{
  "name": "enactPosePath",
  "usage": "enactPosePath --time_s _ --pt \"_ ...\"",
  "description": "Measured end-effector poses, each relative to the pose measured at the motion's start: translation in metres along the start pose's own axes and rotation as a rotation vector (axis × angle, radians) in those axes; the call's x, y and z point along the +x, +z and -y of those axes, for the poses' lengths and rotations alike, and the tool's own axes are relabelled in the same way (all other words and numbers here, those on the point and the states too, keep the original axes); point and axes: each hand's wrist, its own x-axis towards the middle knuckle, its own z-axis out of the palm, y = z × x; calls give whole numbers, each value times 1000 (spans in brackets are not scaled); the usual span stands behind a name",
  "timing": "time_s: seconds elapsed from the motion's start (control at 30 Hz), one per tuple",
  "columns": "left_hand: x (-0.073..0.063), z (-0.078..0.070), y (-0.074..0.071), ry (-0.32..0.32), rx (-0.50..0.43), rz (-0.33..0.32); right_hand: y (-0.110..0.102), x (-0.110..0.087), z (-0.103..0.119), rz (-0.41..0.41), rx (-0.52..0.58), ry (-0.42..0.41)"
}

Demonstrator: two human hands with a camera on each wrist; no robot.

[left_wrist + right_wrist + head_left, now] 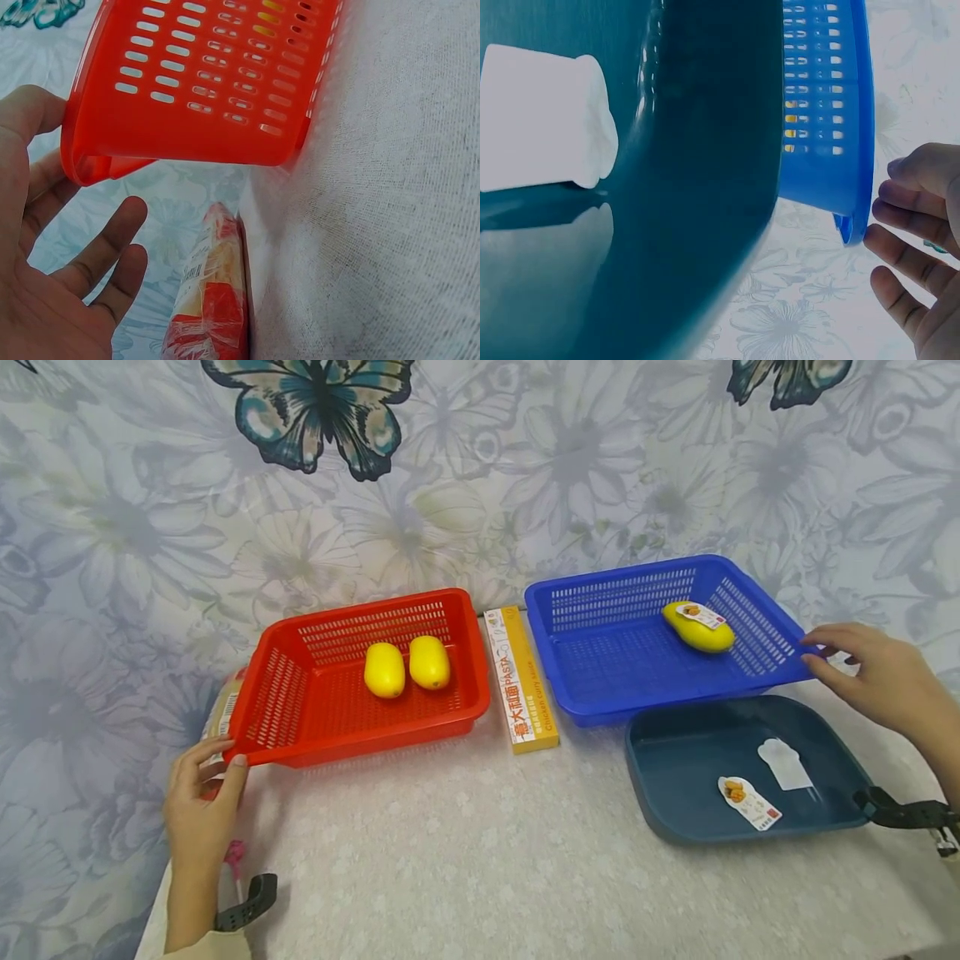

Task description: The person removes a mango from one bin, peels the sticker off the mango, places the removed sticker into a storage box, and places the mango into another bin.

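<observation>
My left hand (201,806) pinches the front left corner of the red basket (300,752), its thumb (34,109) on the rim and a finger behind it. Two yellow oval fruits (384,670) lie inside, side by side. At the right end of the blue basket (592,714), my right hand (877,677) has its fingertips right at the rim, the fingers spread and loosely bent. That basket holds one longer yellow fruit (697,631) with a printed label card (701,614) on top. In the right wrist view, the thumb is apart from the rim.
Between the baskets lies a yellow and white pasta box (521,681). A dark teal tray (645,785), in front of the blue basket, holds a printed card (750,802) and a white card (785,764). A plastic-wrapped packet (214,292) sits beside the red basket.
</observation>
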Motion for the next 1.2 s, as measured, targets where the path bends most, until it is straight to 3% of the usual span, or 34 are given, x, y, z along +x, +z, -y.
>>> enactPosePath --time_s 0.4,0.63,0.73,0.83,1.0,1.1,1.2 --pt "2 -2 1 -12 -17 16 -6 -5 -15 77 -39 51" --pt "7 -15 -14 -54 -1 -68 0 -10 -23 115 -31 57" --pt "5 -24 -14 -37 5 -65 2 -11 -25 102 -21 59" --pt "2 -39 -8 10 -1 -44 4 -13 -27 77 -2 59" --pt "-4 -81 12 169 -30 0 8 -17 -27 40 64 81" --pt "-7 -111 29 234 -59 77 10 -18 -26 40 86 99" --pt "-9 -141 48 295 -132 196 11 -19 -24 55 95 111"
